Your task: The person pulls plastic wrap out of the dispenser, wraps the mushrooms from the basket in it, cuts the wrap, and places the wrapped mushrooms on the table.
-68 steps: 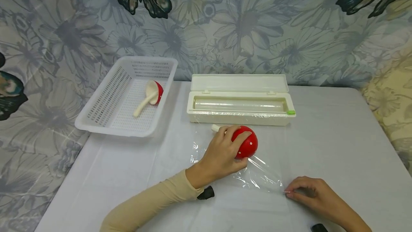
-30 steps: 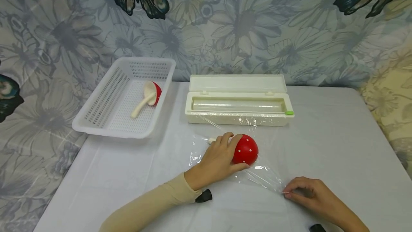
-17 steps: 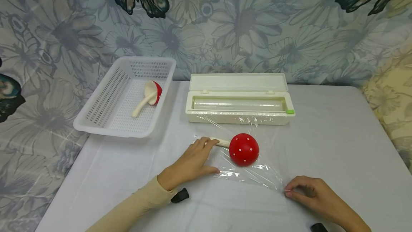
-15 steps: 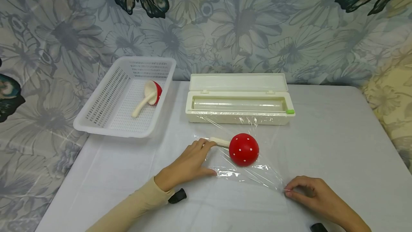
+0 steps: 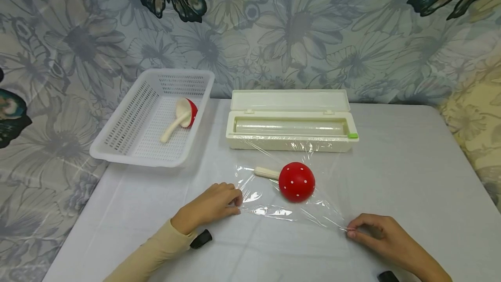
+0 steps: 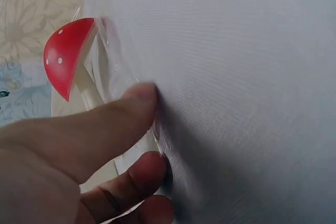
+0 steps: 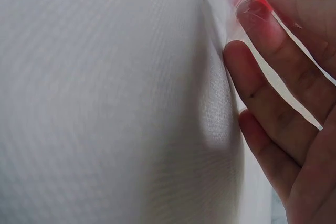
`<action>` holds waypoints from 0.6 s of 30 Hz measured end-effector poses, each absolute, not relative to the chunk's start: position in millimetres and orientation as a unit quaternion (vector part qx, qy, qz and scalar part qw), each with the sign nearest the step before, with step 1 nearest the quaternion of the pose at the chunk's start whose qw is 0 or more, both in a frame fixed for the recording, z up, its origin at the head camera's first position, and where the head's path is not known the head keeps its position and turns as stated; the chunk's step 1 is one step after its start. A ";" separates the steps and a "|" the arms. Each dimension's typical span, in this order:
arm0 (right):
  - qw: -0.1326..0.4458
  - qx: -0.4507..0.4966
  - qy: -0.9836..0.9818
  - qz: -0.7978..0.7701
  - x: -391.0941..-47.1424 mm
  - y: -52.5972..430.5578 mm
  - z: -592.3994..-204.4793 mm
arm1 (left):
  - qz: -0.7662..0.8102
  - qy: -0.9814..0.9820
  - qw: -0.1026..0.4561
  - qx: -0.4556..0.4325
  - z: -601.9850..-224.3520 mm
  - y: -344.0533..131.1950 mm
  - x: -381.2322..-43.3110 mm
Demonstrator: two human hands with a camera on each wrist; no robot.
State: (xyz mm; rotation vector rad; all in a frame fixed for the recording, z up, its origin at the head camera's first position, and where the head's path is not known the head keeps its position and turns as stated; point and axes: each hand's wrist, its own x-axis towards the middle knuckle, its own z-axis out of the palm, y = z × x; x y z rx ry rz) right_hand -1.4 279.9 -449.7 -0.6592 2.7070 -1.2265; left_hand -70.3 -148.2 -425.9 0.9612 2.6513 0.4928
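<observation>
A red toy mushroom (image 5: 296, 182) with white dots and a cream stem lies on a sheet of clear cling film (image 5: 270, 210). The film runs from the long white dispenser box (image 5: 293, 144) towards the person. At the film's near left corner is the left hand (image 5: 209, 206), its bent fingers right at the edge; the left wrist view shows a gap between thumb (image 6: 139, 100) and fingers. The right hand (image 5: 385, 238) pinches the film's near right corner between thumb and index finger, drawing it into creases. In the right wrist view its other fingers (image 7: 247, 72) rest near the cloth.
A white perforated basket (image 5: 135, 160) at the left holds a second red-capped mushroom (image 5: 181, 119). The dispenser's lid (image 5: 289, 100) is raised, with a film roll (image 5: 289, 127) inside. Patterned fabric hangs behind the white-clothed table (image 5: 415, 164).
The left hand has let go of the mushroom and moved left and nearer to the film's left corner. Earlier, the mushroom shifted slightly nearer. The right hand keeps its pinch on the film.
</observation>
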 end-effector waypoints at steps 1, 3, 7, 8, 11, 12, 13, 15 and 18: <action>0.048 -0.216 0.888 -0.402 -1.3 280.0 -449.4 | 0.171 0.915 0.134 0.340 -426.4 -149.0 -70.1; 0.047 -0.218 0.886 -0.406 -0.9 279.4 -448.9 | 0.172 0.912 0.124 0.352 -427.2 -150.3 -69.4; 0.033 -0.228 0.879 -0.417 0.0 277.5 -447.5 | 0.195 0.909 0.097 0.356 -426.1 -153.7 -68.3; 0.025 -0.232 0.878 -0.419 0.1 277.2 -447.0 | 0.204 0.908 0.088 0.355 -425.4 -154.7 -68.2; 0.000 -0.244 0.875 -0.419 -0.7 276.9 -445.9 | 0.234 0.907 0.053 0.346 -422.6 -157.4 -68.8; -0.010 -0.251 0.873 -0.419 -1.4 276.9 -445.3 | 0.244 0.907 0.042 0.342 -421.8 -158.1 -69.4; -0.016 -0.255 0.871 -0.420 -2.2 276.8 -444.8 | 0.252 0.906 0.030 0.339 -420.6 -158.5 -69.9; -0.028 -0.257 0.870 -0.419 -3.9 276.5 -443.0 | 0.270 0.905 0.015 0.329 -418.2 -158.7 -71.2; -0.047 -0.250 0.873 -0.416 -6.6 275.6 -438.6 | 0.294 0.902 -0.001 0.317 -416.0 -158.5 -73.4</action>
